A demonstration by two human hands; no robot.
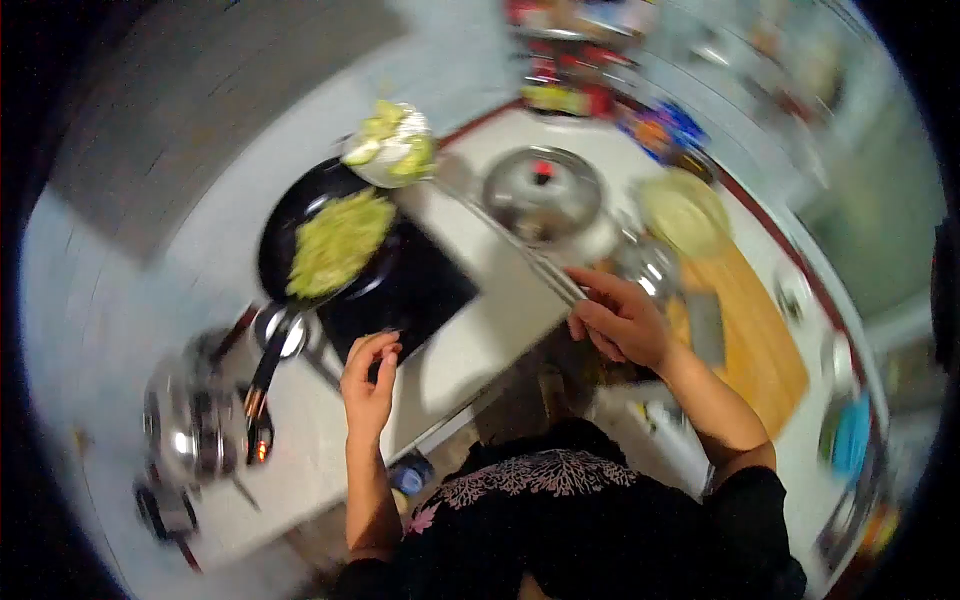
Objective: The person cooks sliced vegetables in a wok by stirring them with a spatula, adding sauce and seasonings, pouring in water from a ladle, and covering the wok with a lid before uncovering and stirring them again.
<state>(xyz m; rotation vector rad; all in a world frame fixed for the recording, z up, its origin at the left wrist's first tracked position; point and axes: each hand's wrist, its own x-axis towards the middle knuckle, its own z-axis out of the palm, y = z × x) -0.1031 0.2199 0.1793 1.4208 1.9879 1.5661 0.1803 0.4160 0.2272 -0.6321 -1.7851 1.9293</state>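
My right hand (pixel 625 320) is closed around a pair of long chopsticks (pixel 510 235), which point up and left over the counter. Their far tips end close to a white plate (pixel 415 125) of pale green pieces, beside the pan's rim. My left hand (pixel 370 370) is loosely curled with the thumb apart, over the near edge of the black cooktop (pixel 430 290); I see nothing in it. A black frying pan (pixel 275 220) stands on the cooktop, heaped with light green shredded vegetable (pixel 340 245). Its handle (pixel 268 365) points toward the near left.
A lidded steel pot (pixel 540 190) stands behind my right hand. Further right are a pale green bowl (pixel 685 210), a cleaver (pixel 705 330) and a wooden cutting board (pixel 760 350). A steel pot (pixel 190 415) is at the left. Packets and bottles line the back corner.
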